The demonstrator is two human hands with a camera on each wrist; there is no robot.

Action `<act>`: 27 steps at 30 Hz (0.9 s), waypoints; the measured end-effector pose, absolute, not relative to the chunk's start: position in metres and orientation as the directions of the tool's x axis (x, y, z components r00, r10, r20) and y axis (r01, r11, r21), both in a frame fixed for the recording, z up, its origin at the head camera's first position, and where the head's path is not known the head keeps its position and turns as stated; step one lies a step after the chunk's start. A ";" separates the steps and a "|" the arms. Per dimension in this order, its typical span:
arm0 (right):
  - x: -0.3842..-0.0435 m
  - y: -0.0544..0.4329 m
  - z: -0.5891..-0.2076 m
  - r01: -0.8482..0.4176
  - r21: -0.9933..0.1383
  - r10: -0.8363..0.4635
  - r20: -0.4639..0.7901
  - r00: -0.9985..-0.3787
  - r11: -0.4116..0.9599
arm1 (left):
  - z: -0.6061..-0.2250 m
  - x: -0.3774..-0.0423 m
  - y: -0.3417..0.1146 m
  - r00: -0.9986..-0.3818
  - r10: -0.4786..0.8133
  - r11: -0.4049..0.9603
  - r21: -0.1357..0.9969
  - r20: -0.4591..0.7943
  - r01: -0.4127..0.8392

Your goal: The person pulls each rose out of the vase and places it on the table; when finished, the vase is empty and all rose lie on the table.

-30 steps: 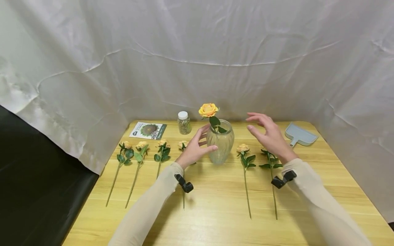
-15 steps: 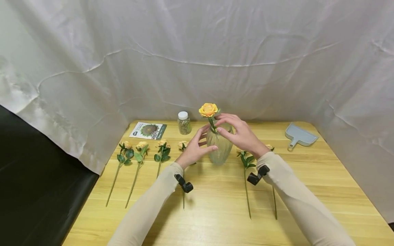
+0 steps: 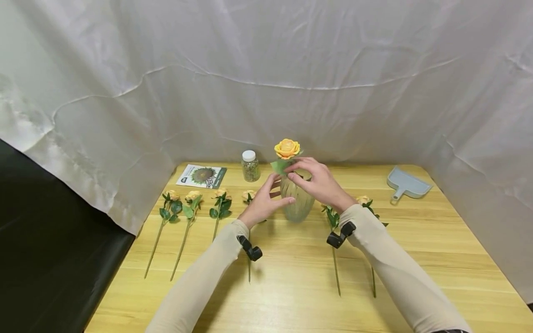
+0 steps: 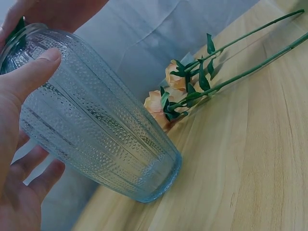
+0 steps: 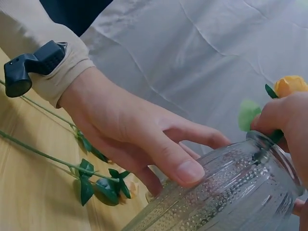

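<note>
A ribbed clear glass vase (image 3: 297,206) stands upright on the wooden table. My left hand (image 3: 264,201) holds it from the left, thumb on the near side and fingers behind, as the vase body (image 4: 106,120) in the left wrist view also shows. One yellow rose (image 3: 287,149) rises from the vase mouth, its stem inside the glass. Right at the rim, my right hand (image 3: 318,182) pinches this rose below the bloom, near a green leaf (image 5: 249,114). The right fingers cover part of the stem.
Several roses (image 3: 222,203) lie left of the vase, stems toward me. Two more roses (image 3: 333,217) lie on the right, partly under my right arm. Behind are a seed packet (image 3: 201,175) and a white-capped jar (image 3: 251,172). A grey-blue dustpan (image 3: 408,182) lies back right.
My right hand has come left from beside the vase to the rose's stem and taken hold of it. The bloom has shifted slightly right. My left hand has stayed at the vase.
</note>
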State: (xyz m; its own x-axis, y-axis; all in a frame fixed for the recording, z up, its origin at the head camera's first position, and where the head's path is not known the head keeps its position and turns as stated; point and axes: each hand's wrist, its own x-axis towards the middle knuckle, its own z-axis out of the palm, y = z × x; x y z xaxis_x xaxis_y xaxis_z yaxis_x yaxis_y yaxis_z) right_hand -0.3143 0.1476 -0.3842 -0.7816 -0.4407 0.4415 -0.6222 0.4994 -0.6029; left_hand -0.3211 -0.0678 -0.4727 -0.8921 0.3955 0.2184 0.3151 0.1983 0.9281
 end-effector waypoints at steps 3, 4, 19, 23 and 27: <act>-0.314 0.149 -0.385 -0.617 -0.622 -0.409 0.463 -0.786 0.482 | -0.473 -0.321 -0.067 -0.894 0.394 0.197 0.930 0.215 0.310; -0.314 0.149 -0.385 -0.621 -0.624 -0.396 0.479 -0.784 0.474 | -0.473 -0.320 -0.067 -0.894 0.393 0.199 0.930 0.215 0.311; -0.311 0.166 -0.362 -0.704 -0.663 -0.122 0.700 -0.704 0.256 | -0.474 -0.319 -0.067 -0.898 0.375 0.201 0.925 0.231 0.323; -0.309 0.176 -0.355 -0.711 -0.689 -0.038 0.714 -0.699 0.142 | -0.475 -0.318 -0.067 -0.899 0.374 0.196 0.928 0.228 0.317; -0.306 0.187 -0.346 -0.734 -0.678 0.054 0.735 -0.676 0.031 | -0.475 -0.318 -0.068 -0.900 0.376 0.196 0.930 0.223 0.312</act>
State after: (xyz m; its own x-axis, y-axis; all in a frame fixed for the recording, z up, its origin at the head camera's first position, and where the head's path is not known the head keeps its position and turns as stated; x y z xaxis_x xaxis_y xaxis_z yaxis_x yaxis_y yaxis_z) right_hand -0.3060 0.1867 -0.3455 -0.6763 0.0539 0.7346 -0.7342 0.0306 -0.6782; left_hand -0.3182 -0.0676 -0.4746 -0.8995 0.3756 0.2231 0.3123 0.1957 0.9296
